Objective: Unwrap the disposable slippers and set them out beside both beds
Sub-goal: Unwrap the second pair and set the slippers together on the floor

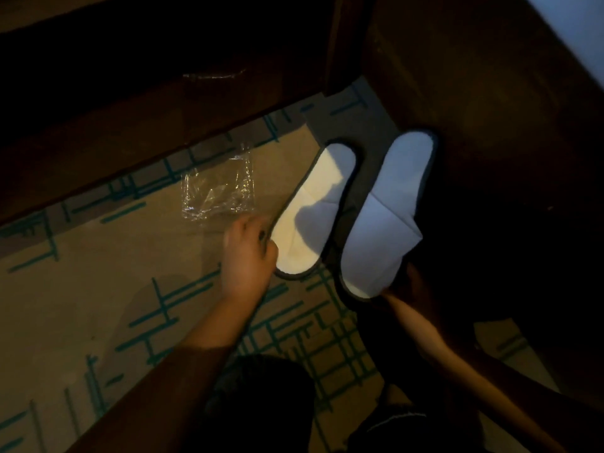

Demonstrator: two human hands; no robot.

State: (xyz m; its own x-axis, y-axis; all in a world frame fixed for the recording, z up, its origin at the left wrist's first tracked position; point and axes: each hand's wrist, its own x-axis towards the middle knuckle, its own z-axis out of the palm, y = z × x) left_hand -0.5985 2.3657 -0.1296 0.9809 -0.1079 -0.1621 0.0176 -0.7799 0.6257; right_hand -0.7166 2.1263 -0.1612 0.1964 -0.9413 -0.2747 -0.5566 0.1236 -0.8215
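Two white disposable slippers with dark edging lie side by side on the patterned carpet. The left slipper (pixel 313 210) has my left hand (pixel 248 253) pinching its left edge near the lower end. The right slipper (pixel 385 220) rests against the dark bed base, and my right hand (pixel 408 286) sits in shadow at its lower end, touching it; the grip is hard to make out. An empty clear plastic wrapper (pixel 219 191) lies flat on the carpet to the left of the slippers.
A dark wooden furniture base (pixel 130 119) runs along the upper left. A dark bed base (pixel 490 125) fills the right, with a strip of white bedding (pixel 585 27) at the top right corner. Beige carpet with teal lines (pixel 98 289) spreads at lower left. My dark-clothed knee is at the bottom.
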